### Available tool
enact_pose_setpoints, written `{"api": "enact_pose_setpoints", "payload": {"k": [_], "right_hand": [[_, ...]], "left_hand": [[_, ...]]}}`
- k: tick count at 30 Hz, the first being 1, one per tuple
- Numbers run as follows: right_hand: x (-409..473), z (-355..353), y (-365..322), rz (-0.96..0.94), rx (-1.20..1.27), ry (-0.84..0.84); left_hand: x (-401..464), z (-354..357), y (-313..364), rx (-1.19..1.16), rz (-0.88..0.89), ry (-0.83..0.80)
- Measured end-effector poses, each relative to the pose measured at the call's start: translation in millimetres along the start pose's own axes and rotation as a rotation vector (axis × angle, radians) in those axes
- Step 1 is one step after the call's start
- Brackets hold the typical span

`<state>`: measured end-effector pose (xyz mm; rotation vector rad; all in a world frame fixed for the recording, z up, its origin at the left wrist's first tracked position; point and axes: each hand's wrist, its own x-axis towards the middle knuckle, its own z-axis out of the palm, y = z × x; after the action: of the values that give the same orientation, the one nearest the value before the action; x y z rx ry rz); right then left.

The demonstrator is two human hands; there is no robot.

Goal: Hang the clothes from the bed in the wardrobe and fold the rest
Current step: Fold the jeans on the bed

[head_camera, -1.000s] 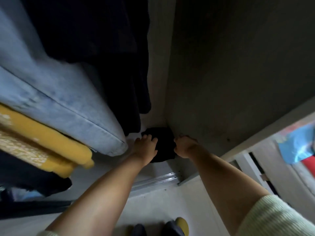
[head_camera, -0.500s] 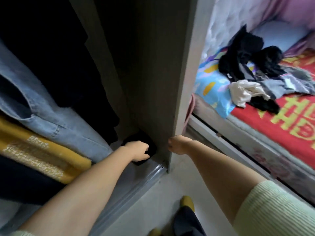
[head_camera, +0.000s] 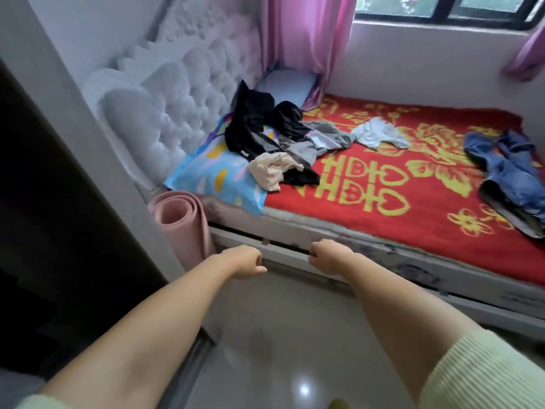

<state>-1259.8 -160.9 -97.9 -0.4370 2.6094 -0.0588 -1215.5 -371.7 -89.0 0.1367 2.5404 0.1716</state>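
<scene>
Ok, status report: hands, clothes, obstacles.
Left hand, right hand loosely curled, empty. Clothes pile and jeans on bed. Pink rolled mat beside bed corner.

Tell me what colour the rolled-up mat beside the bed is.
Pink; the rolled mat shows clearly in the head view.

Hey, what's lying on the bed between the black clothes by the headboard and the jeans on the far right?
In the head view, grey garments trail from the black clothes, then a white garment, then bare red blanket before the jeans.
</scene>
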Motion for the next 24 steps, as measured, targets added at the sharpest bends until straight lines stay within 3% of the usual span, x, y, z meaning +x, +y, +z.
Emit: {"api": "enact_pose_setpoints", "payload": {"k": [7,15,24], "right_hand": [[5,-23,148,0.102,0.027,-0.059],[-2,-48,302,0.177,0.113,0.035],[-26,-38,470,0.420,0.249,0.006]], "left_hand": [[87,-31,119,-0.030,0.079,-0.004],[172,-67,256,0.033,0.176,-0.030],[272,-91,411,0.124,0.370,-0.078]]}}
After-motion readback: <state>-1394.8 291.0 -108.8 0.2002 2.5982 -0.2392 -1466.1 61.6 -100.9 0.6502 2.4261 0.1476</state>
